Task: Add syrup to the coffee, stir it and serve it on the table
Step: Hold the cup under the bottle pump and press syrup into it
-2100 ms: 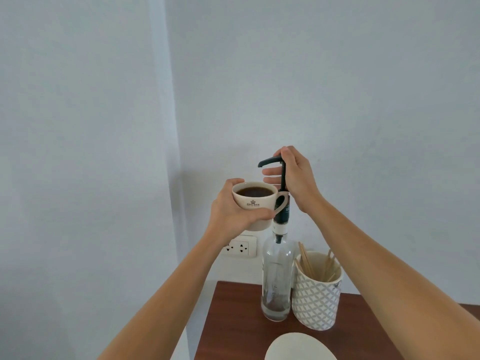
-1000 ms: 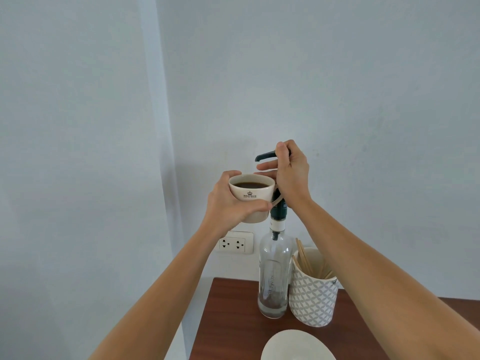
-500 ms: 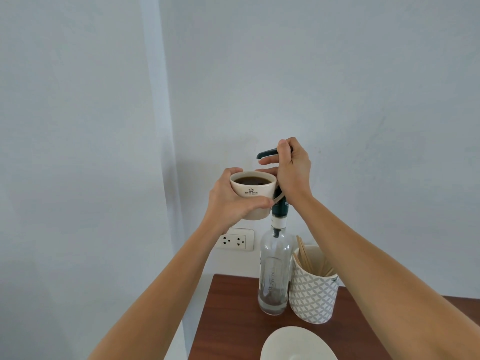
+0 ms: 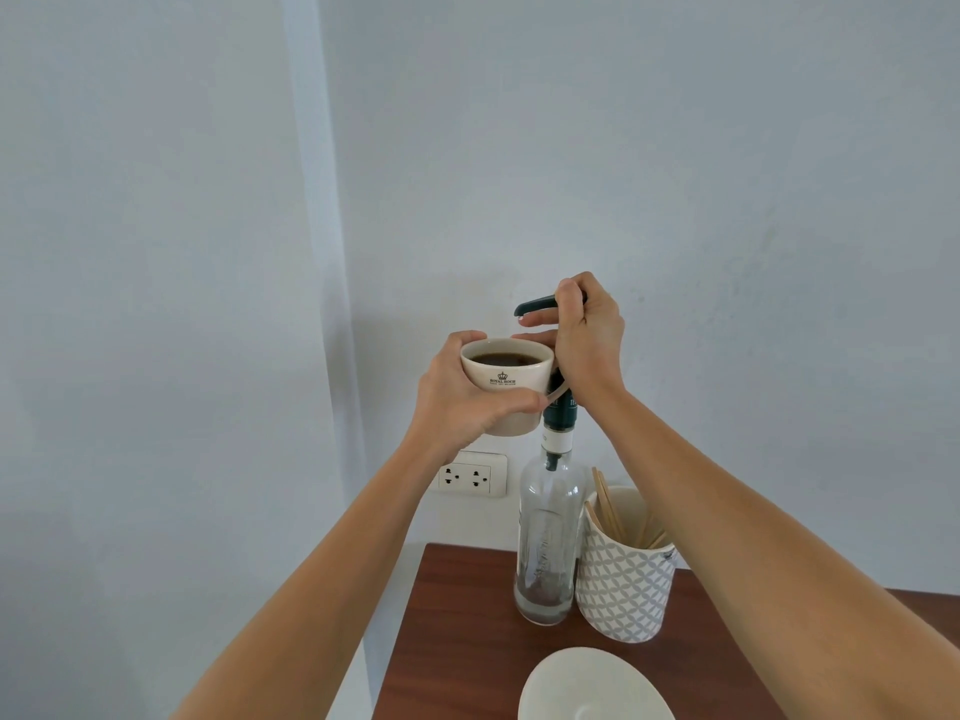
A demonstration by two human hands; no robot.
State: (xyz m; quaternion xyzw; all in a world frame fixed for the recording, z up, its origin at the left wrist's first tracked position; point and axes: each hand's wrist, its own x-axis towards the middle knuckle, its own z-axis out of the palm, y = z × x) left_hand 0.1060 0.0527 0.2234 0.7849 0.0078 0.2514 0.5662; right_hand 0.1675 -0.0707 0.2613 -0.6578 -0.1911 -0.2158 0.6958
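My left hand (image 4: 462,397) holds a cream coffee cup (image 4: 506,381) in the air, filled with dark coffee. The cup sits just below the dark spout of the syrup pump (image 4: 535,305). My right hand (image 4: 584,340) is wrapped around the pump head, thumb on top. A small drop hangs at the spout's tip. The clear glass syrup bottle (image 4: 545,543) stands upright on the brown table (image 4: 457,626), with only a little syrup left at its bottom.
A patterned white holder (image 4: 623,589) with several wooden stir sticks stands right of the bottle. A white saucer (image 4: 592,688) lies at the table's near edge. A wall socket (image 4: 472,475) is behind my left wrist. The wall is close behind.
The pump head has gone down a little and come back up under my right hand. The cup has stayed beneath the spout; my view has shifted slightly.
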